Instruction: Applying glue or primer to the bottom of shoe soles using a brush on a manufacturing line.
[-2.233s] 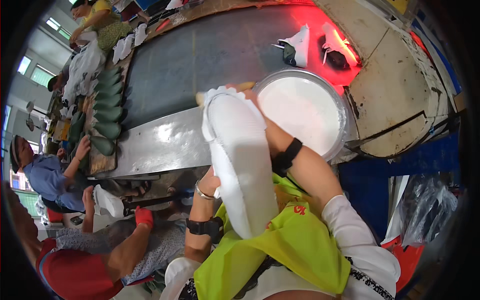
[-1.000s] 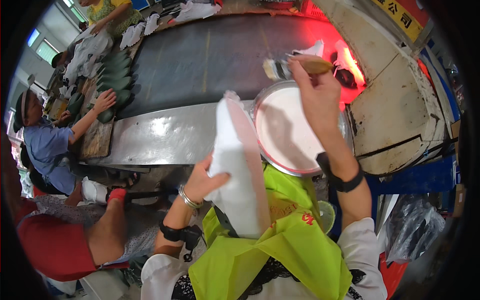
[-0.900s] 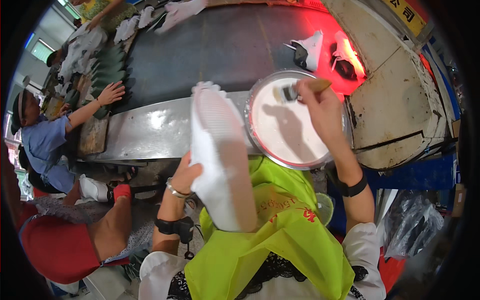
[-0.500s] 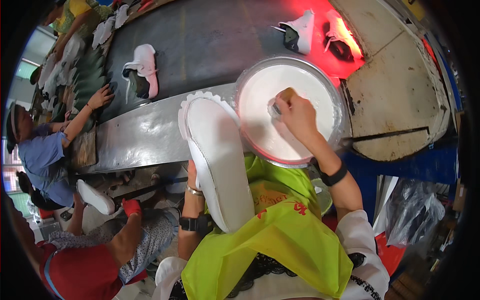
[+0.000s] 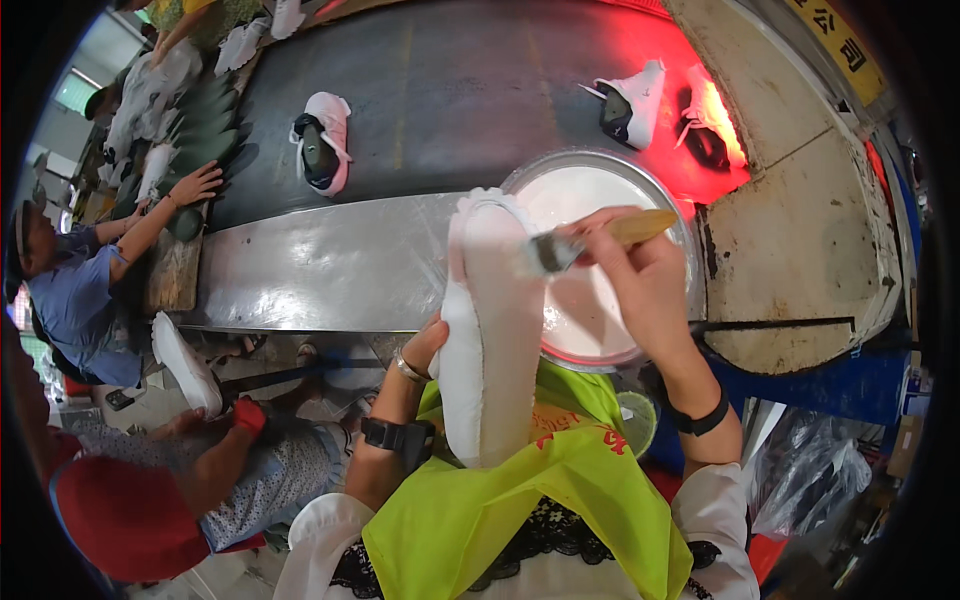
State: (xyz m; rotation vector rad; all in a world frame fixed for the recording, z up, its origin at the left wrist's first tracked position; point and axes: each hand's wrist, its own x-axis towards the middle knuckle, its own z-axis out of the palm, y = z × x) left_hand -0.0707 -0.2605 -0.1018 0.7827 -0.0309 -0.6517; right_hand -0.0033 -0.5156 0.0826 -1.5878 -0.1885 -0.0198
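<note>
My left hand grips a white shoe upper from its left side, its long underside turned up and its scalloped toe edge pointing away from me. A flat paintbrush with a wooden handle and metal collar is in the closed fingers of my right hand. Its bristles lie against the underside near the toe. Just behind, a round metal basin contains thick white liquid. The shoe hides the basin's left part.
A dark conveyor belt behind a metal ledge carries several white shoes, one pair under red light beside a beige machine. At the left, a blue-sleeved co-worker reaches toward the belt; a person in red holds another white shoe.
My right hand has lifted the brush out of the basin and brought its bristles onto the shoe's underside. The shoe I hold has shifted right and tilted. Co-worker's reaching arm stays near the belt.
</note>
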